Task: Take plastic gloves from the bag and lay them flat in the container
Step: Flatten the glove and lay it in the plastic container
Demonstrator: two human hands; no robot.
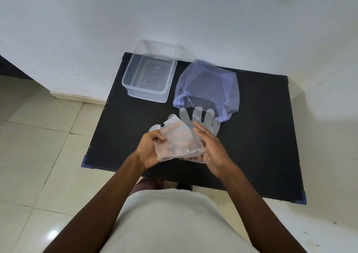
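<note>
1. Holding a thin stack of clear plastic gloves (179, 140) over the near half of the black table (261, 136), the person stands at the table's 6 o'clock edge, both bare forearms reaching forward.
2. The left hand (150, 150) is curled closed, thumb on top and fingers beneath, pinching the stack's 9 o'clock edge; its fingers show through the film.
3. The right hand (212, 148) is mostly open, fingers loosely extended, thumb lying on the stack's 3 o'clock edge and fingertips under the stack's 5 o'clock corner; it touches the gloves, but whether it truly grips them I cannot tell.
4. One glove (197, 115) in the stack points its fingers toward 12 o'clock, spread flat past the hands, the tips just reaching the mouth of the bag.
5. The bluish translucent bag (209, 86) sits at 1 o'clock from the hands, slumped on the table with its opening facing the person; no more gloves can be made out inside.
6. The clear rectangular container (126, 80) stands at 11 o'clock from the hands, on the table's far left corner, just beside the bag, open on top and holding nothing visible.
7. A white wall (174, 10) rises at 12 o'clock; pale floor tiles (38, 146) spread at 9 o'clock.
</note>
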